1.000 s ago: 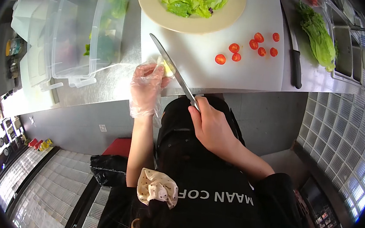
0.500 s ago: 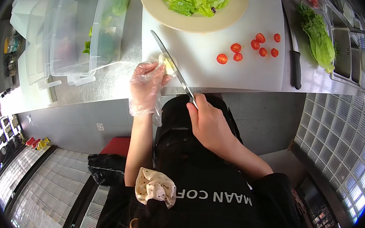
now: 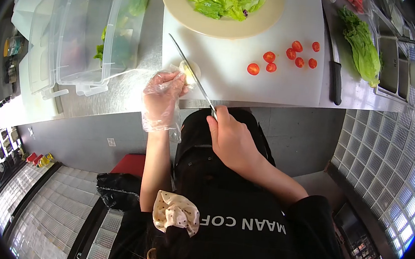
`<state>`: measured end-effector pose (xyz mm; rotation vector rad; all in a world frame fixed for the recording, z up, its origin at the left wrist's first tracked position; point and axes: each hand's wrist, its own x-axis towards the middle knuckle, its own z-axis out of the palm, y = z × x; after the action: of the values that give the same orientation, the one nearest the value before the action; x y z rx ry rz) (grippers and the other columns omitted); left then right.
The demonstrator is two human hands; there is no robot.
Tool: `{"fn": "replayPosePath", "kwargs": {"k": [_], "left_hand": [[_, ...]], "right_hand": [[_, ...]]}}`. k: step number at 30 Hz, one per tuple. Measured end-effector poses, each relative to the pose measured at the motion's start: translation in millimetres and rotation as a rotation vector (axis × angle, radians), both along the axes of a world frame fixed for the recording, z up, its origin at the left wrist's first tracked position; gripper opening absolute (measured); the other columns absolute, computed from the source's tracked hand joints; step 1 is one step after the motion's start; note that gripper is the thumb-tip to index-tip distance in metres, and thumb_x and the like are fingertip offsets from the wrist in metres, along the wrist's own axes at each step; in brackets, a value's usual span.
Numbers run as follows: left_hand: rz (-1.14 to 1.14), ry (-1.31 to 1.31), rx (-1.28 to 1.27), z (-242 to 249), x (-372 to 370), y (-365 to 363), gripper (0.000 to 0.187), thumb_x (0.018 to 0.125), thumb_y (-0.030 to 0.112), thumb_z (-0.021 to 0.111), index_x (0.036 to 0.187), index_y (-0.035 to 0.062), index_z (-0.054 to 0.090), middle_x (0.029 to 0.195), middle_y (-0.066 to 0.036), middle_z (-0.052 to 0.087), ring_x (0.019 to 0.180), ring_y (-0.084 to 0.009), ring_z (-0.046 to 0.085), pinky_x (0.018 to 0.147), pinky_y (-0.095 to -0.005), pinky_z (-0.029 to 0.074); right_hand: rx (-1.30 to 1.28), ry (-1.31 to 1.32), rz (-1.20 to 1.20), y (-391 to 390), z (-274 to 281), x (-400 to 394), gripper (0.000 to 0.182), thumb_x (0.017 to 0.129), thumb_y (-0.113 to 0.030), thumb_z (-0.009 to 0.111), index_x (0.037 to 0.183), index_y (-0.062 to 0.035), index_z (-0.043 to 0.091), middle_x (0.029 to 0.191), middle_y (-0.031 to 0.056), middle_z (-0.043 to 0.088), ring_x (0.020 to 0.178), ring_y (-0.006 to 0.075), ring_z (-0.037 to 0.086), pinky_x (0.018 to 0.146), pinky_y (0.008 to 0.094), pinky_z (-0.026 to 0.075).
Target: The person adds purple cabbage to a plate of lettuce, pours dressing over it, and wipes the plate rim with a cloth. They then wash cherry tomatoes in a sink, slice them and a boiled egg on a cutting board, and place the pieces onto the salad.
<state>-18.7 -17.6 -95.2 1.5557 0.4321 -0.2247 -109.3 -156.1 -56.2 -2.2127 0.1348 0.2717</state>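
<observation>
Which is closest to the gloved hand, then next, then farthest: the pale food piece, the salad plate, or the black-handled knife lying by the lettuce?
From the gloved left hand:
1. Pale food piece, at its fingertips.
2. Salad plate, at the board's far edge.
3. Black-handled knife, far across, beside the lettuce.

- One cam, head-worn, fisheye, looking steeply down past the wearer's chest.
- Close range; counter (image 3: 121, 91) runs along the top, its near edge facing the wearer.

Left hand (image 3: 162, 97) gloved, fingers curled, pressing down; right hand (image 3: 231, 139) bare, fist closed, forearm angled in.
</observation>
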Motion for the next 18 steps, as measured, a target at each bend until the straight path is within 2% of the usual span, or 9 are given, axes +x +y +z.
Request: {"fn": "replayPosePath", "kwargs": {"k": [9, 18], "left_hand": [[0.01, -0.047, -0.002, -3, -2, -1, 0.013, 0.08, 0.0, 0.067, 0.088, -0.0067, 0.059, 0.081, -0.009, 0.06, 0.064, -0.0143, 0.062, 0.057, -0.0235, 0.053], [0.004, -0.027, -0.016, -3, -5, -2, 0.014, 0.08, -0.002, 0.066, 0.091, -0.0069, 0.059, 0.085, -0.011, 0.062, 0.066, -0.0143, 0.062, 0.061, -0.0238, 0.055]], "right_hand": [[-0.039, 0.026, 0.015, 5, -3, 0, 0.022, 0.09, -0.018, 0.052, 0.087, 0.0004, 0.041, 0.066, 0.0183, 0.056, 0.054, 0.0381, 0.059, 0.045, 0.0439, 0.048], [-0.092, -0.023, 0.021, 6, -15, -3, 0.022, 0.09, -0.019, 0.052, 0.089, 0.0006, 0.042, 0.065, 0.0168, 0.056, 0.052, 0.0359, 0.059, 0.042, 0.042, 0.048]]}}
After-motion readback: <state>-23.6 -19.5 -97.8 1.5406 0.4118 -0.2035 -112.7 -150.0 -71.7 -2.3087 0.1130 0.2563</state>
